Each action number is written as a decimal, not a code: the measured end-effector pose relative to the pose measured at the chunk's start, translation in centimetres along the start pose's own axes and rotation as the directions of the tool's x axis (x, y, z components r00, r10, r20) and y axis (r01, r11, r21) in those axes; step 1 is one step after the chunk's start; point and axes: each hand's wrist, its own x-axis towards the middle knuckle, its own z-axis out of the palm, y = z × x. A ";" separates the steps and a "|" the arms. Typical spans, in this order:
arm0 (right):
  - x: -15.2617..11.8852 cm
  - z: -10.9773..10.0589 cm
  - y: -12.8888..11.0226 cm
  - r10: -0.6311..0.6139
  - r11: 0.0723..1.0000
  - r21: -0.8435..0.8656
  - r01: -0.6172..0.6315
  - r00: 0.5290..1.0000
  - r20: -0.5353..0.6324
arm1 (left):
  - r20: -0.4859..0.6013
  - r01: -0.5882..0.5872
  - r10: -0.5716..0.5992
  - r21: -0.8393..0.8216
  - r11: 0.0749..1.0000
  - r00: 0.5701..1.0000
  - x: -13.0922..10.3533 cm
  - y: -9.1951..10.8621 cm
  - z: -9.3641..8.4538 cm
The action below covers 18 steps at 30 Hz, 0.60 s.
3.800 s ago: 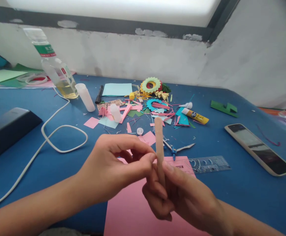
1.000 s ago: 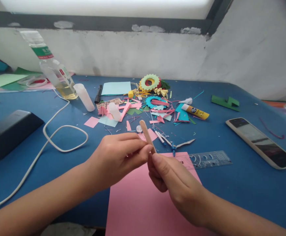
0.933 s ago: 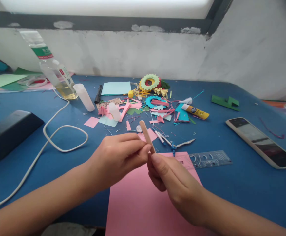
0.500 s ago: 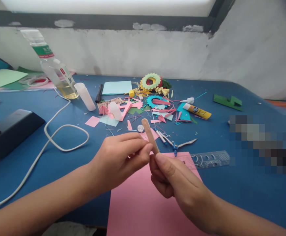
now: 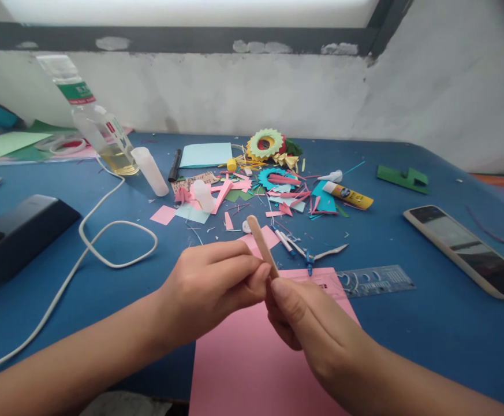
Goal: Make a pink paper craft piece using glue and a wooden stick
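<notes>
A flat wooden craft stick (image 5: 260, 238) with a rounded tip points up and away from me over the pink paper sheet (image 5: 252, 361). My right hand (image 5: 310, 318) pinches its lower end between thumb and curled fingers. Closed too, my left hand (image 5: 217, 283) has its thumb and fingertips pressed together at the stick's left edge, against the right hand. The stick's bottom end is hidden by the fingers. Beyond the paper lie a pair of drawing compasses (image 5: 309, 258) and a clear plastic ruler (image 5: 375, 281).
Paper scraps (image 5: 228, 190), a yellow glue tube (image 5: 351, 195) and paper rings (image 5: 267, 144) clutter the middle back. At left are a bottle (image 5: 104, 136), a white cable (image 5: 63, 289) and a dark device (image 5: 26, 234). A phone (image 5: 468, 248) lies at right.
The stick has tipped and turned slightly; its upper end sits a little lower and shows more of its edge. Both hands remain together in nearly the same place.
</notes>
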 end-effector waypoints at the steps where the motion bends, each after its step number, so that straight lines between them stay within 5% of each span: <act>1: 0.0 0.0 0.0 -0.003 1.000 0.003 0.003 1.000 -0.004 | 0.001 0.009 -0.009 -0.007 1.000 1.000 0.0 0.0 0.0; 6: 0.0 0.1 0.0 0.020 0.973 0.228 -0.029 0.999 0.044 | -0.002 0.061 -0.061 -0.079 0.995 0.998 0.1 0.0 0.0; 11: 0.1 0.1 -0.1 0.037 0.821 0.558 -0.119 0.987 0.156 | 0.045 0.159 -0.154 -0.191 0.969 0.987 0.4 0.1 -0.1; 18: 0.1 0.4 0.5 0.072 0.877 0.474 -0.086 0.996 0.049 | -0.058 0.174 -0.186 -0.170 0.970 0.981 0.5 0.5 -0.1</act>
